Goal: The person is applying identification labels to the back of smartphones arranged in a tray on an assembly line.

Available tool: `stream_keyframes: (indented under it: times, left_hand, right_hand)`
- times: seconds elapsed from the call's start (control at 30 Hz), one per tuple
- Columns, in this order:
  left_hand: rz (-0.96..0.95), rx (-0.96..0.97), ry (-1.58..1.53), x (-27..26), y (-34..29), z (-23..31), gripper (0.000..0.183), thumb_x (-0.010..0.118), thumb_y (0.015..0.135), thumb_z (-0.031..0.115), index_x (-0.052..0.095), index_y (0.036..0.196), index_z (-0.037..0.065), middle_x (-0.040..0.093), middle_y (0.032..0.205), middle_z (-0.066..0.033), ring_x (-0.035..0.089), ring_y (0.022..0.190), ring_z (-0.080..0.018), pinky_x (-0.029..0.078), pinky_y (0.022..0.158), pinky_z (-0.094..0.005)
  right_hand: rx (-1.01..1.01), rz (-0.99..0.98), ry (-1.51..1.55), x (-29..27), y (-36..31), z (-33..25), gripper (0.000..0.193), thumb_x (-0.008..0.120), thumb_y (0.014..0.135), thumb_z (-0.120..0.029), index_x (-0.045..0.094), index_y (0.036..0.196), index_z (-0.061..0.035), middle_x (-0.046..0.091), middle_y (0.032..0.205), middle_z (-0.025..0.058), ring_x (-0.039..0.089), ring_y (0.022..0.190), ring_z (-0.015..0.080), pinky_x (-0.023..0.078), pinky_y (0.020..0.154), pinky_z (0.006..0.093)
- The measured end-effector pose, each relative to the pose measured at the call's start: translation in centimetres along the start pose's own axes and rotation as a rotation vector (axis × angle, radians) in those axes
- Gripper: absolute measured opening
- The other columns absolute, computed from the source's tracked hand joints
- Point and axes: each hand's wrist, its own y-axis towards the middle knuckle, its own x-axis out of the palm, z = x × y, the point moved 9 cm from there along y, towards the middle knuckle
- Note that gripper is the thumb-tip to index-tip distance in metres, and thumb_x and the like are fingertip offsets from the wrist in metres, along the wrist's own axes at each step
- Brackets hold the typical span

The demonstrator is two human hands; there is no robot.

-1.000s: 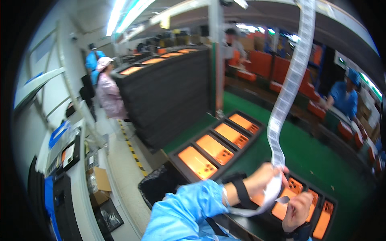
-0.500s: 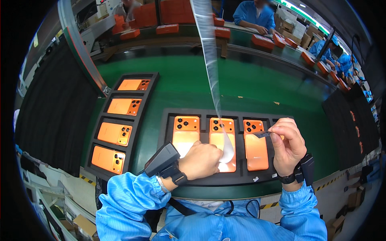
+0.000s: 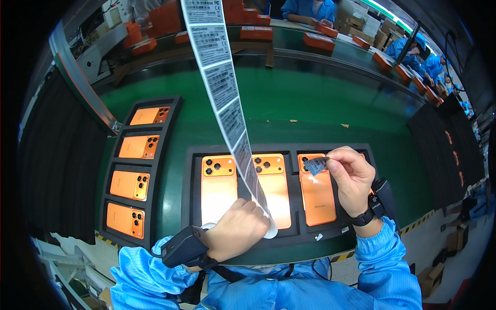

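From the top of the view a long strip of printed labels [image 3: 218, 70] hangs down to my left hand [image 3: 238, 230], whose closed fingers grip its lower end; the curled tail shows beside them. My right hand [image 3: 354, 178] pinches one peeled label [image 3: 315, 166] between thumb and fingertips. That label is over the camera end of an orange phone [image 3: 318, 201]. Another orange phone [image 3: 274, 194] lies behind the strip, and a third phone [image 3: 217, 188] is partly covered by my left hand. They lie back up in a black foam tray [image 3: 242, 151]. Behind my right hand, an orange edge peeks out.
At the left, a second black tray [image 3: 174, 111] holds several orange phones, including a near one [image 3: 121, 218]. Both trays stand on a green table [image 3: 310, 113]. Small white scraps [image 3: 319, 237] lie at the front tray's near edge. Across the table, people in blue work beside orange boxes [image 3: 319, 41].
The strip has turned from edge-on to show its printed face, and its upper part has swung left. The label in my right hand now hangs lower, with its print showing.
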Motion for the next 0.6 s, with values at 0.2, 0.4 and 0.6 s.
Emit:
stream_keyframes:
  times: [0.2, 0.4, 0.6]
  left_hand:
    - [-0.057, 0.047, 0.047, -0.3, 0.3, 0.9, 0.007, 0.057, 0.069, 0.010, 0.060, 0.068, 0.003, 0.058, 0.068, -0.0072, 0.057, 0.070, -0.0193, 0.043, 0.066, -0.0293]
    - [-0.190, -0.004, -0.385, 2.0, 2.3, -3.6, 0.011, 0.057, 0.069, 0.001, 0.061, 0.079, 0.000, 0.060, 0.075, -0.0200, 0.060, 0.074, -0.0382, 0.049, 0.066, -0.0441]
    - [0.265, -0.426, -0.392, -1.4, 5.8, -11.6, 0.007, 0.052, 0.073, 0.001, 0.057, 0.077, -0.001, 0.058, 0.079, -0.0210, 0.057, 0.077, -0.0401, 0.047, 0.069, -0.0455]
  right_hand:
    - [0.175, 0.036, 0.163, -0.2, -0.4, 3.6, 0.009, 0.062, 0.084, -0.001, 0.062, 0.092, 0.0017, 0.062, 0.086, 0.0049, 0.058, 0.075, 0.0089, 0.047, 0.067, 0.0208]
    - [0.528, -0.045, 0.374, 0.8, -2.6, 10.0, 0.010, 0.060, 0.087, -0.008, 0.062, 0.094, -0.0010, 0.062, 0.080, 0.0032, 0.056, 0.068, 0.0063, 0.047, 0.062, 0.0197]
    - [0.753, -0.083, 0.547, 1.7, -3.7, 11.9, 0.009, 0.062, 0.086, -0.008, 0.061, 0.092, -0.0016, 0.060, 0.077, 0.0023, 0.054, 0.063, 0.0068, 0.047, 0.060, 0.0202]
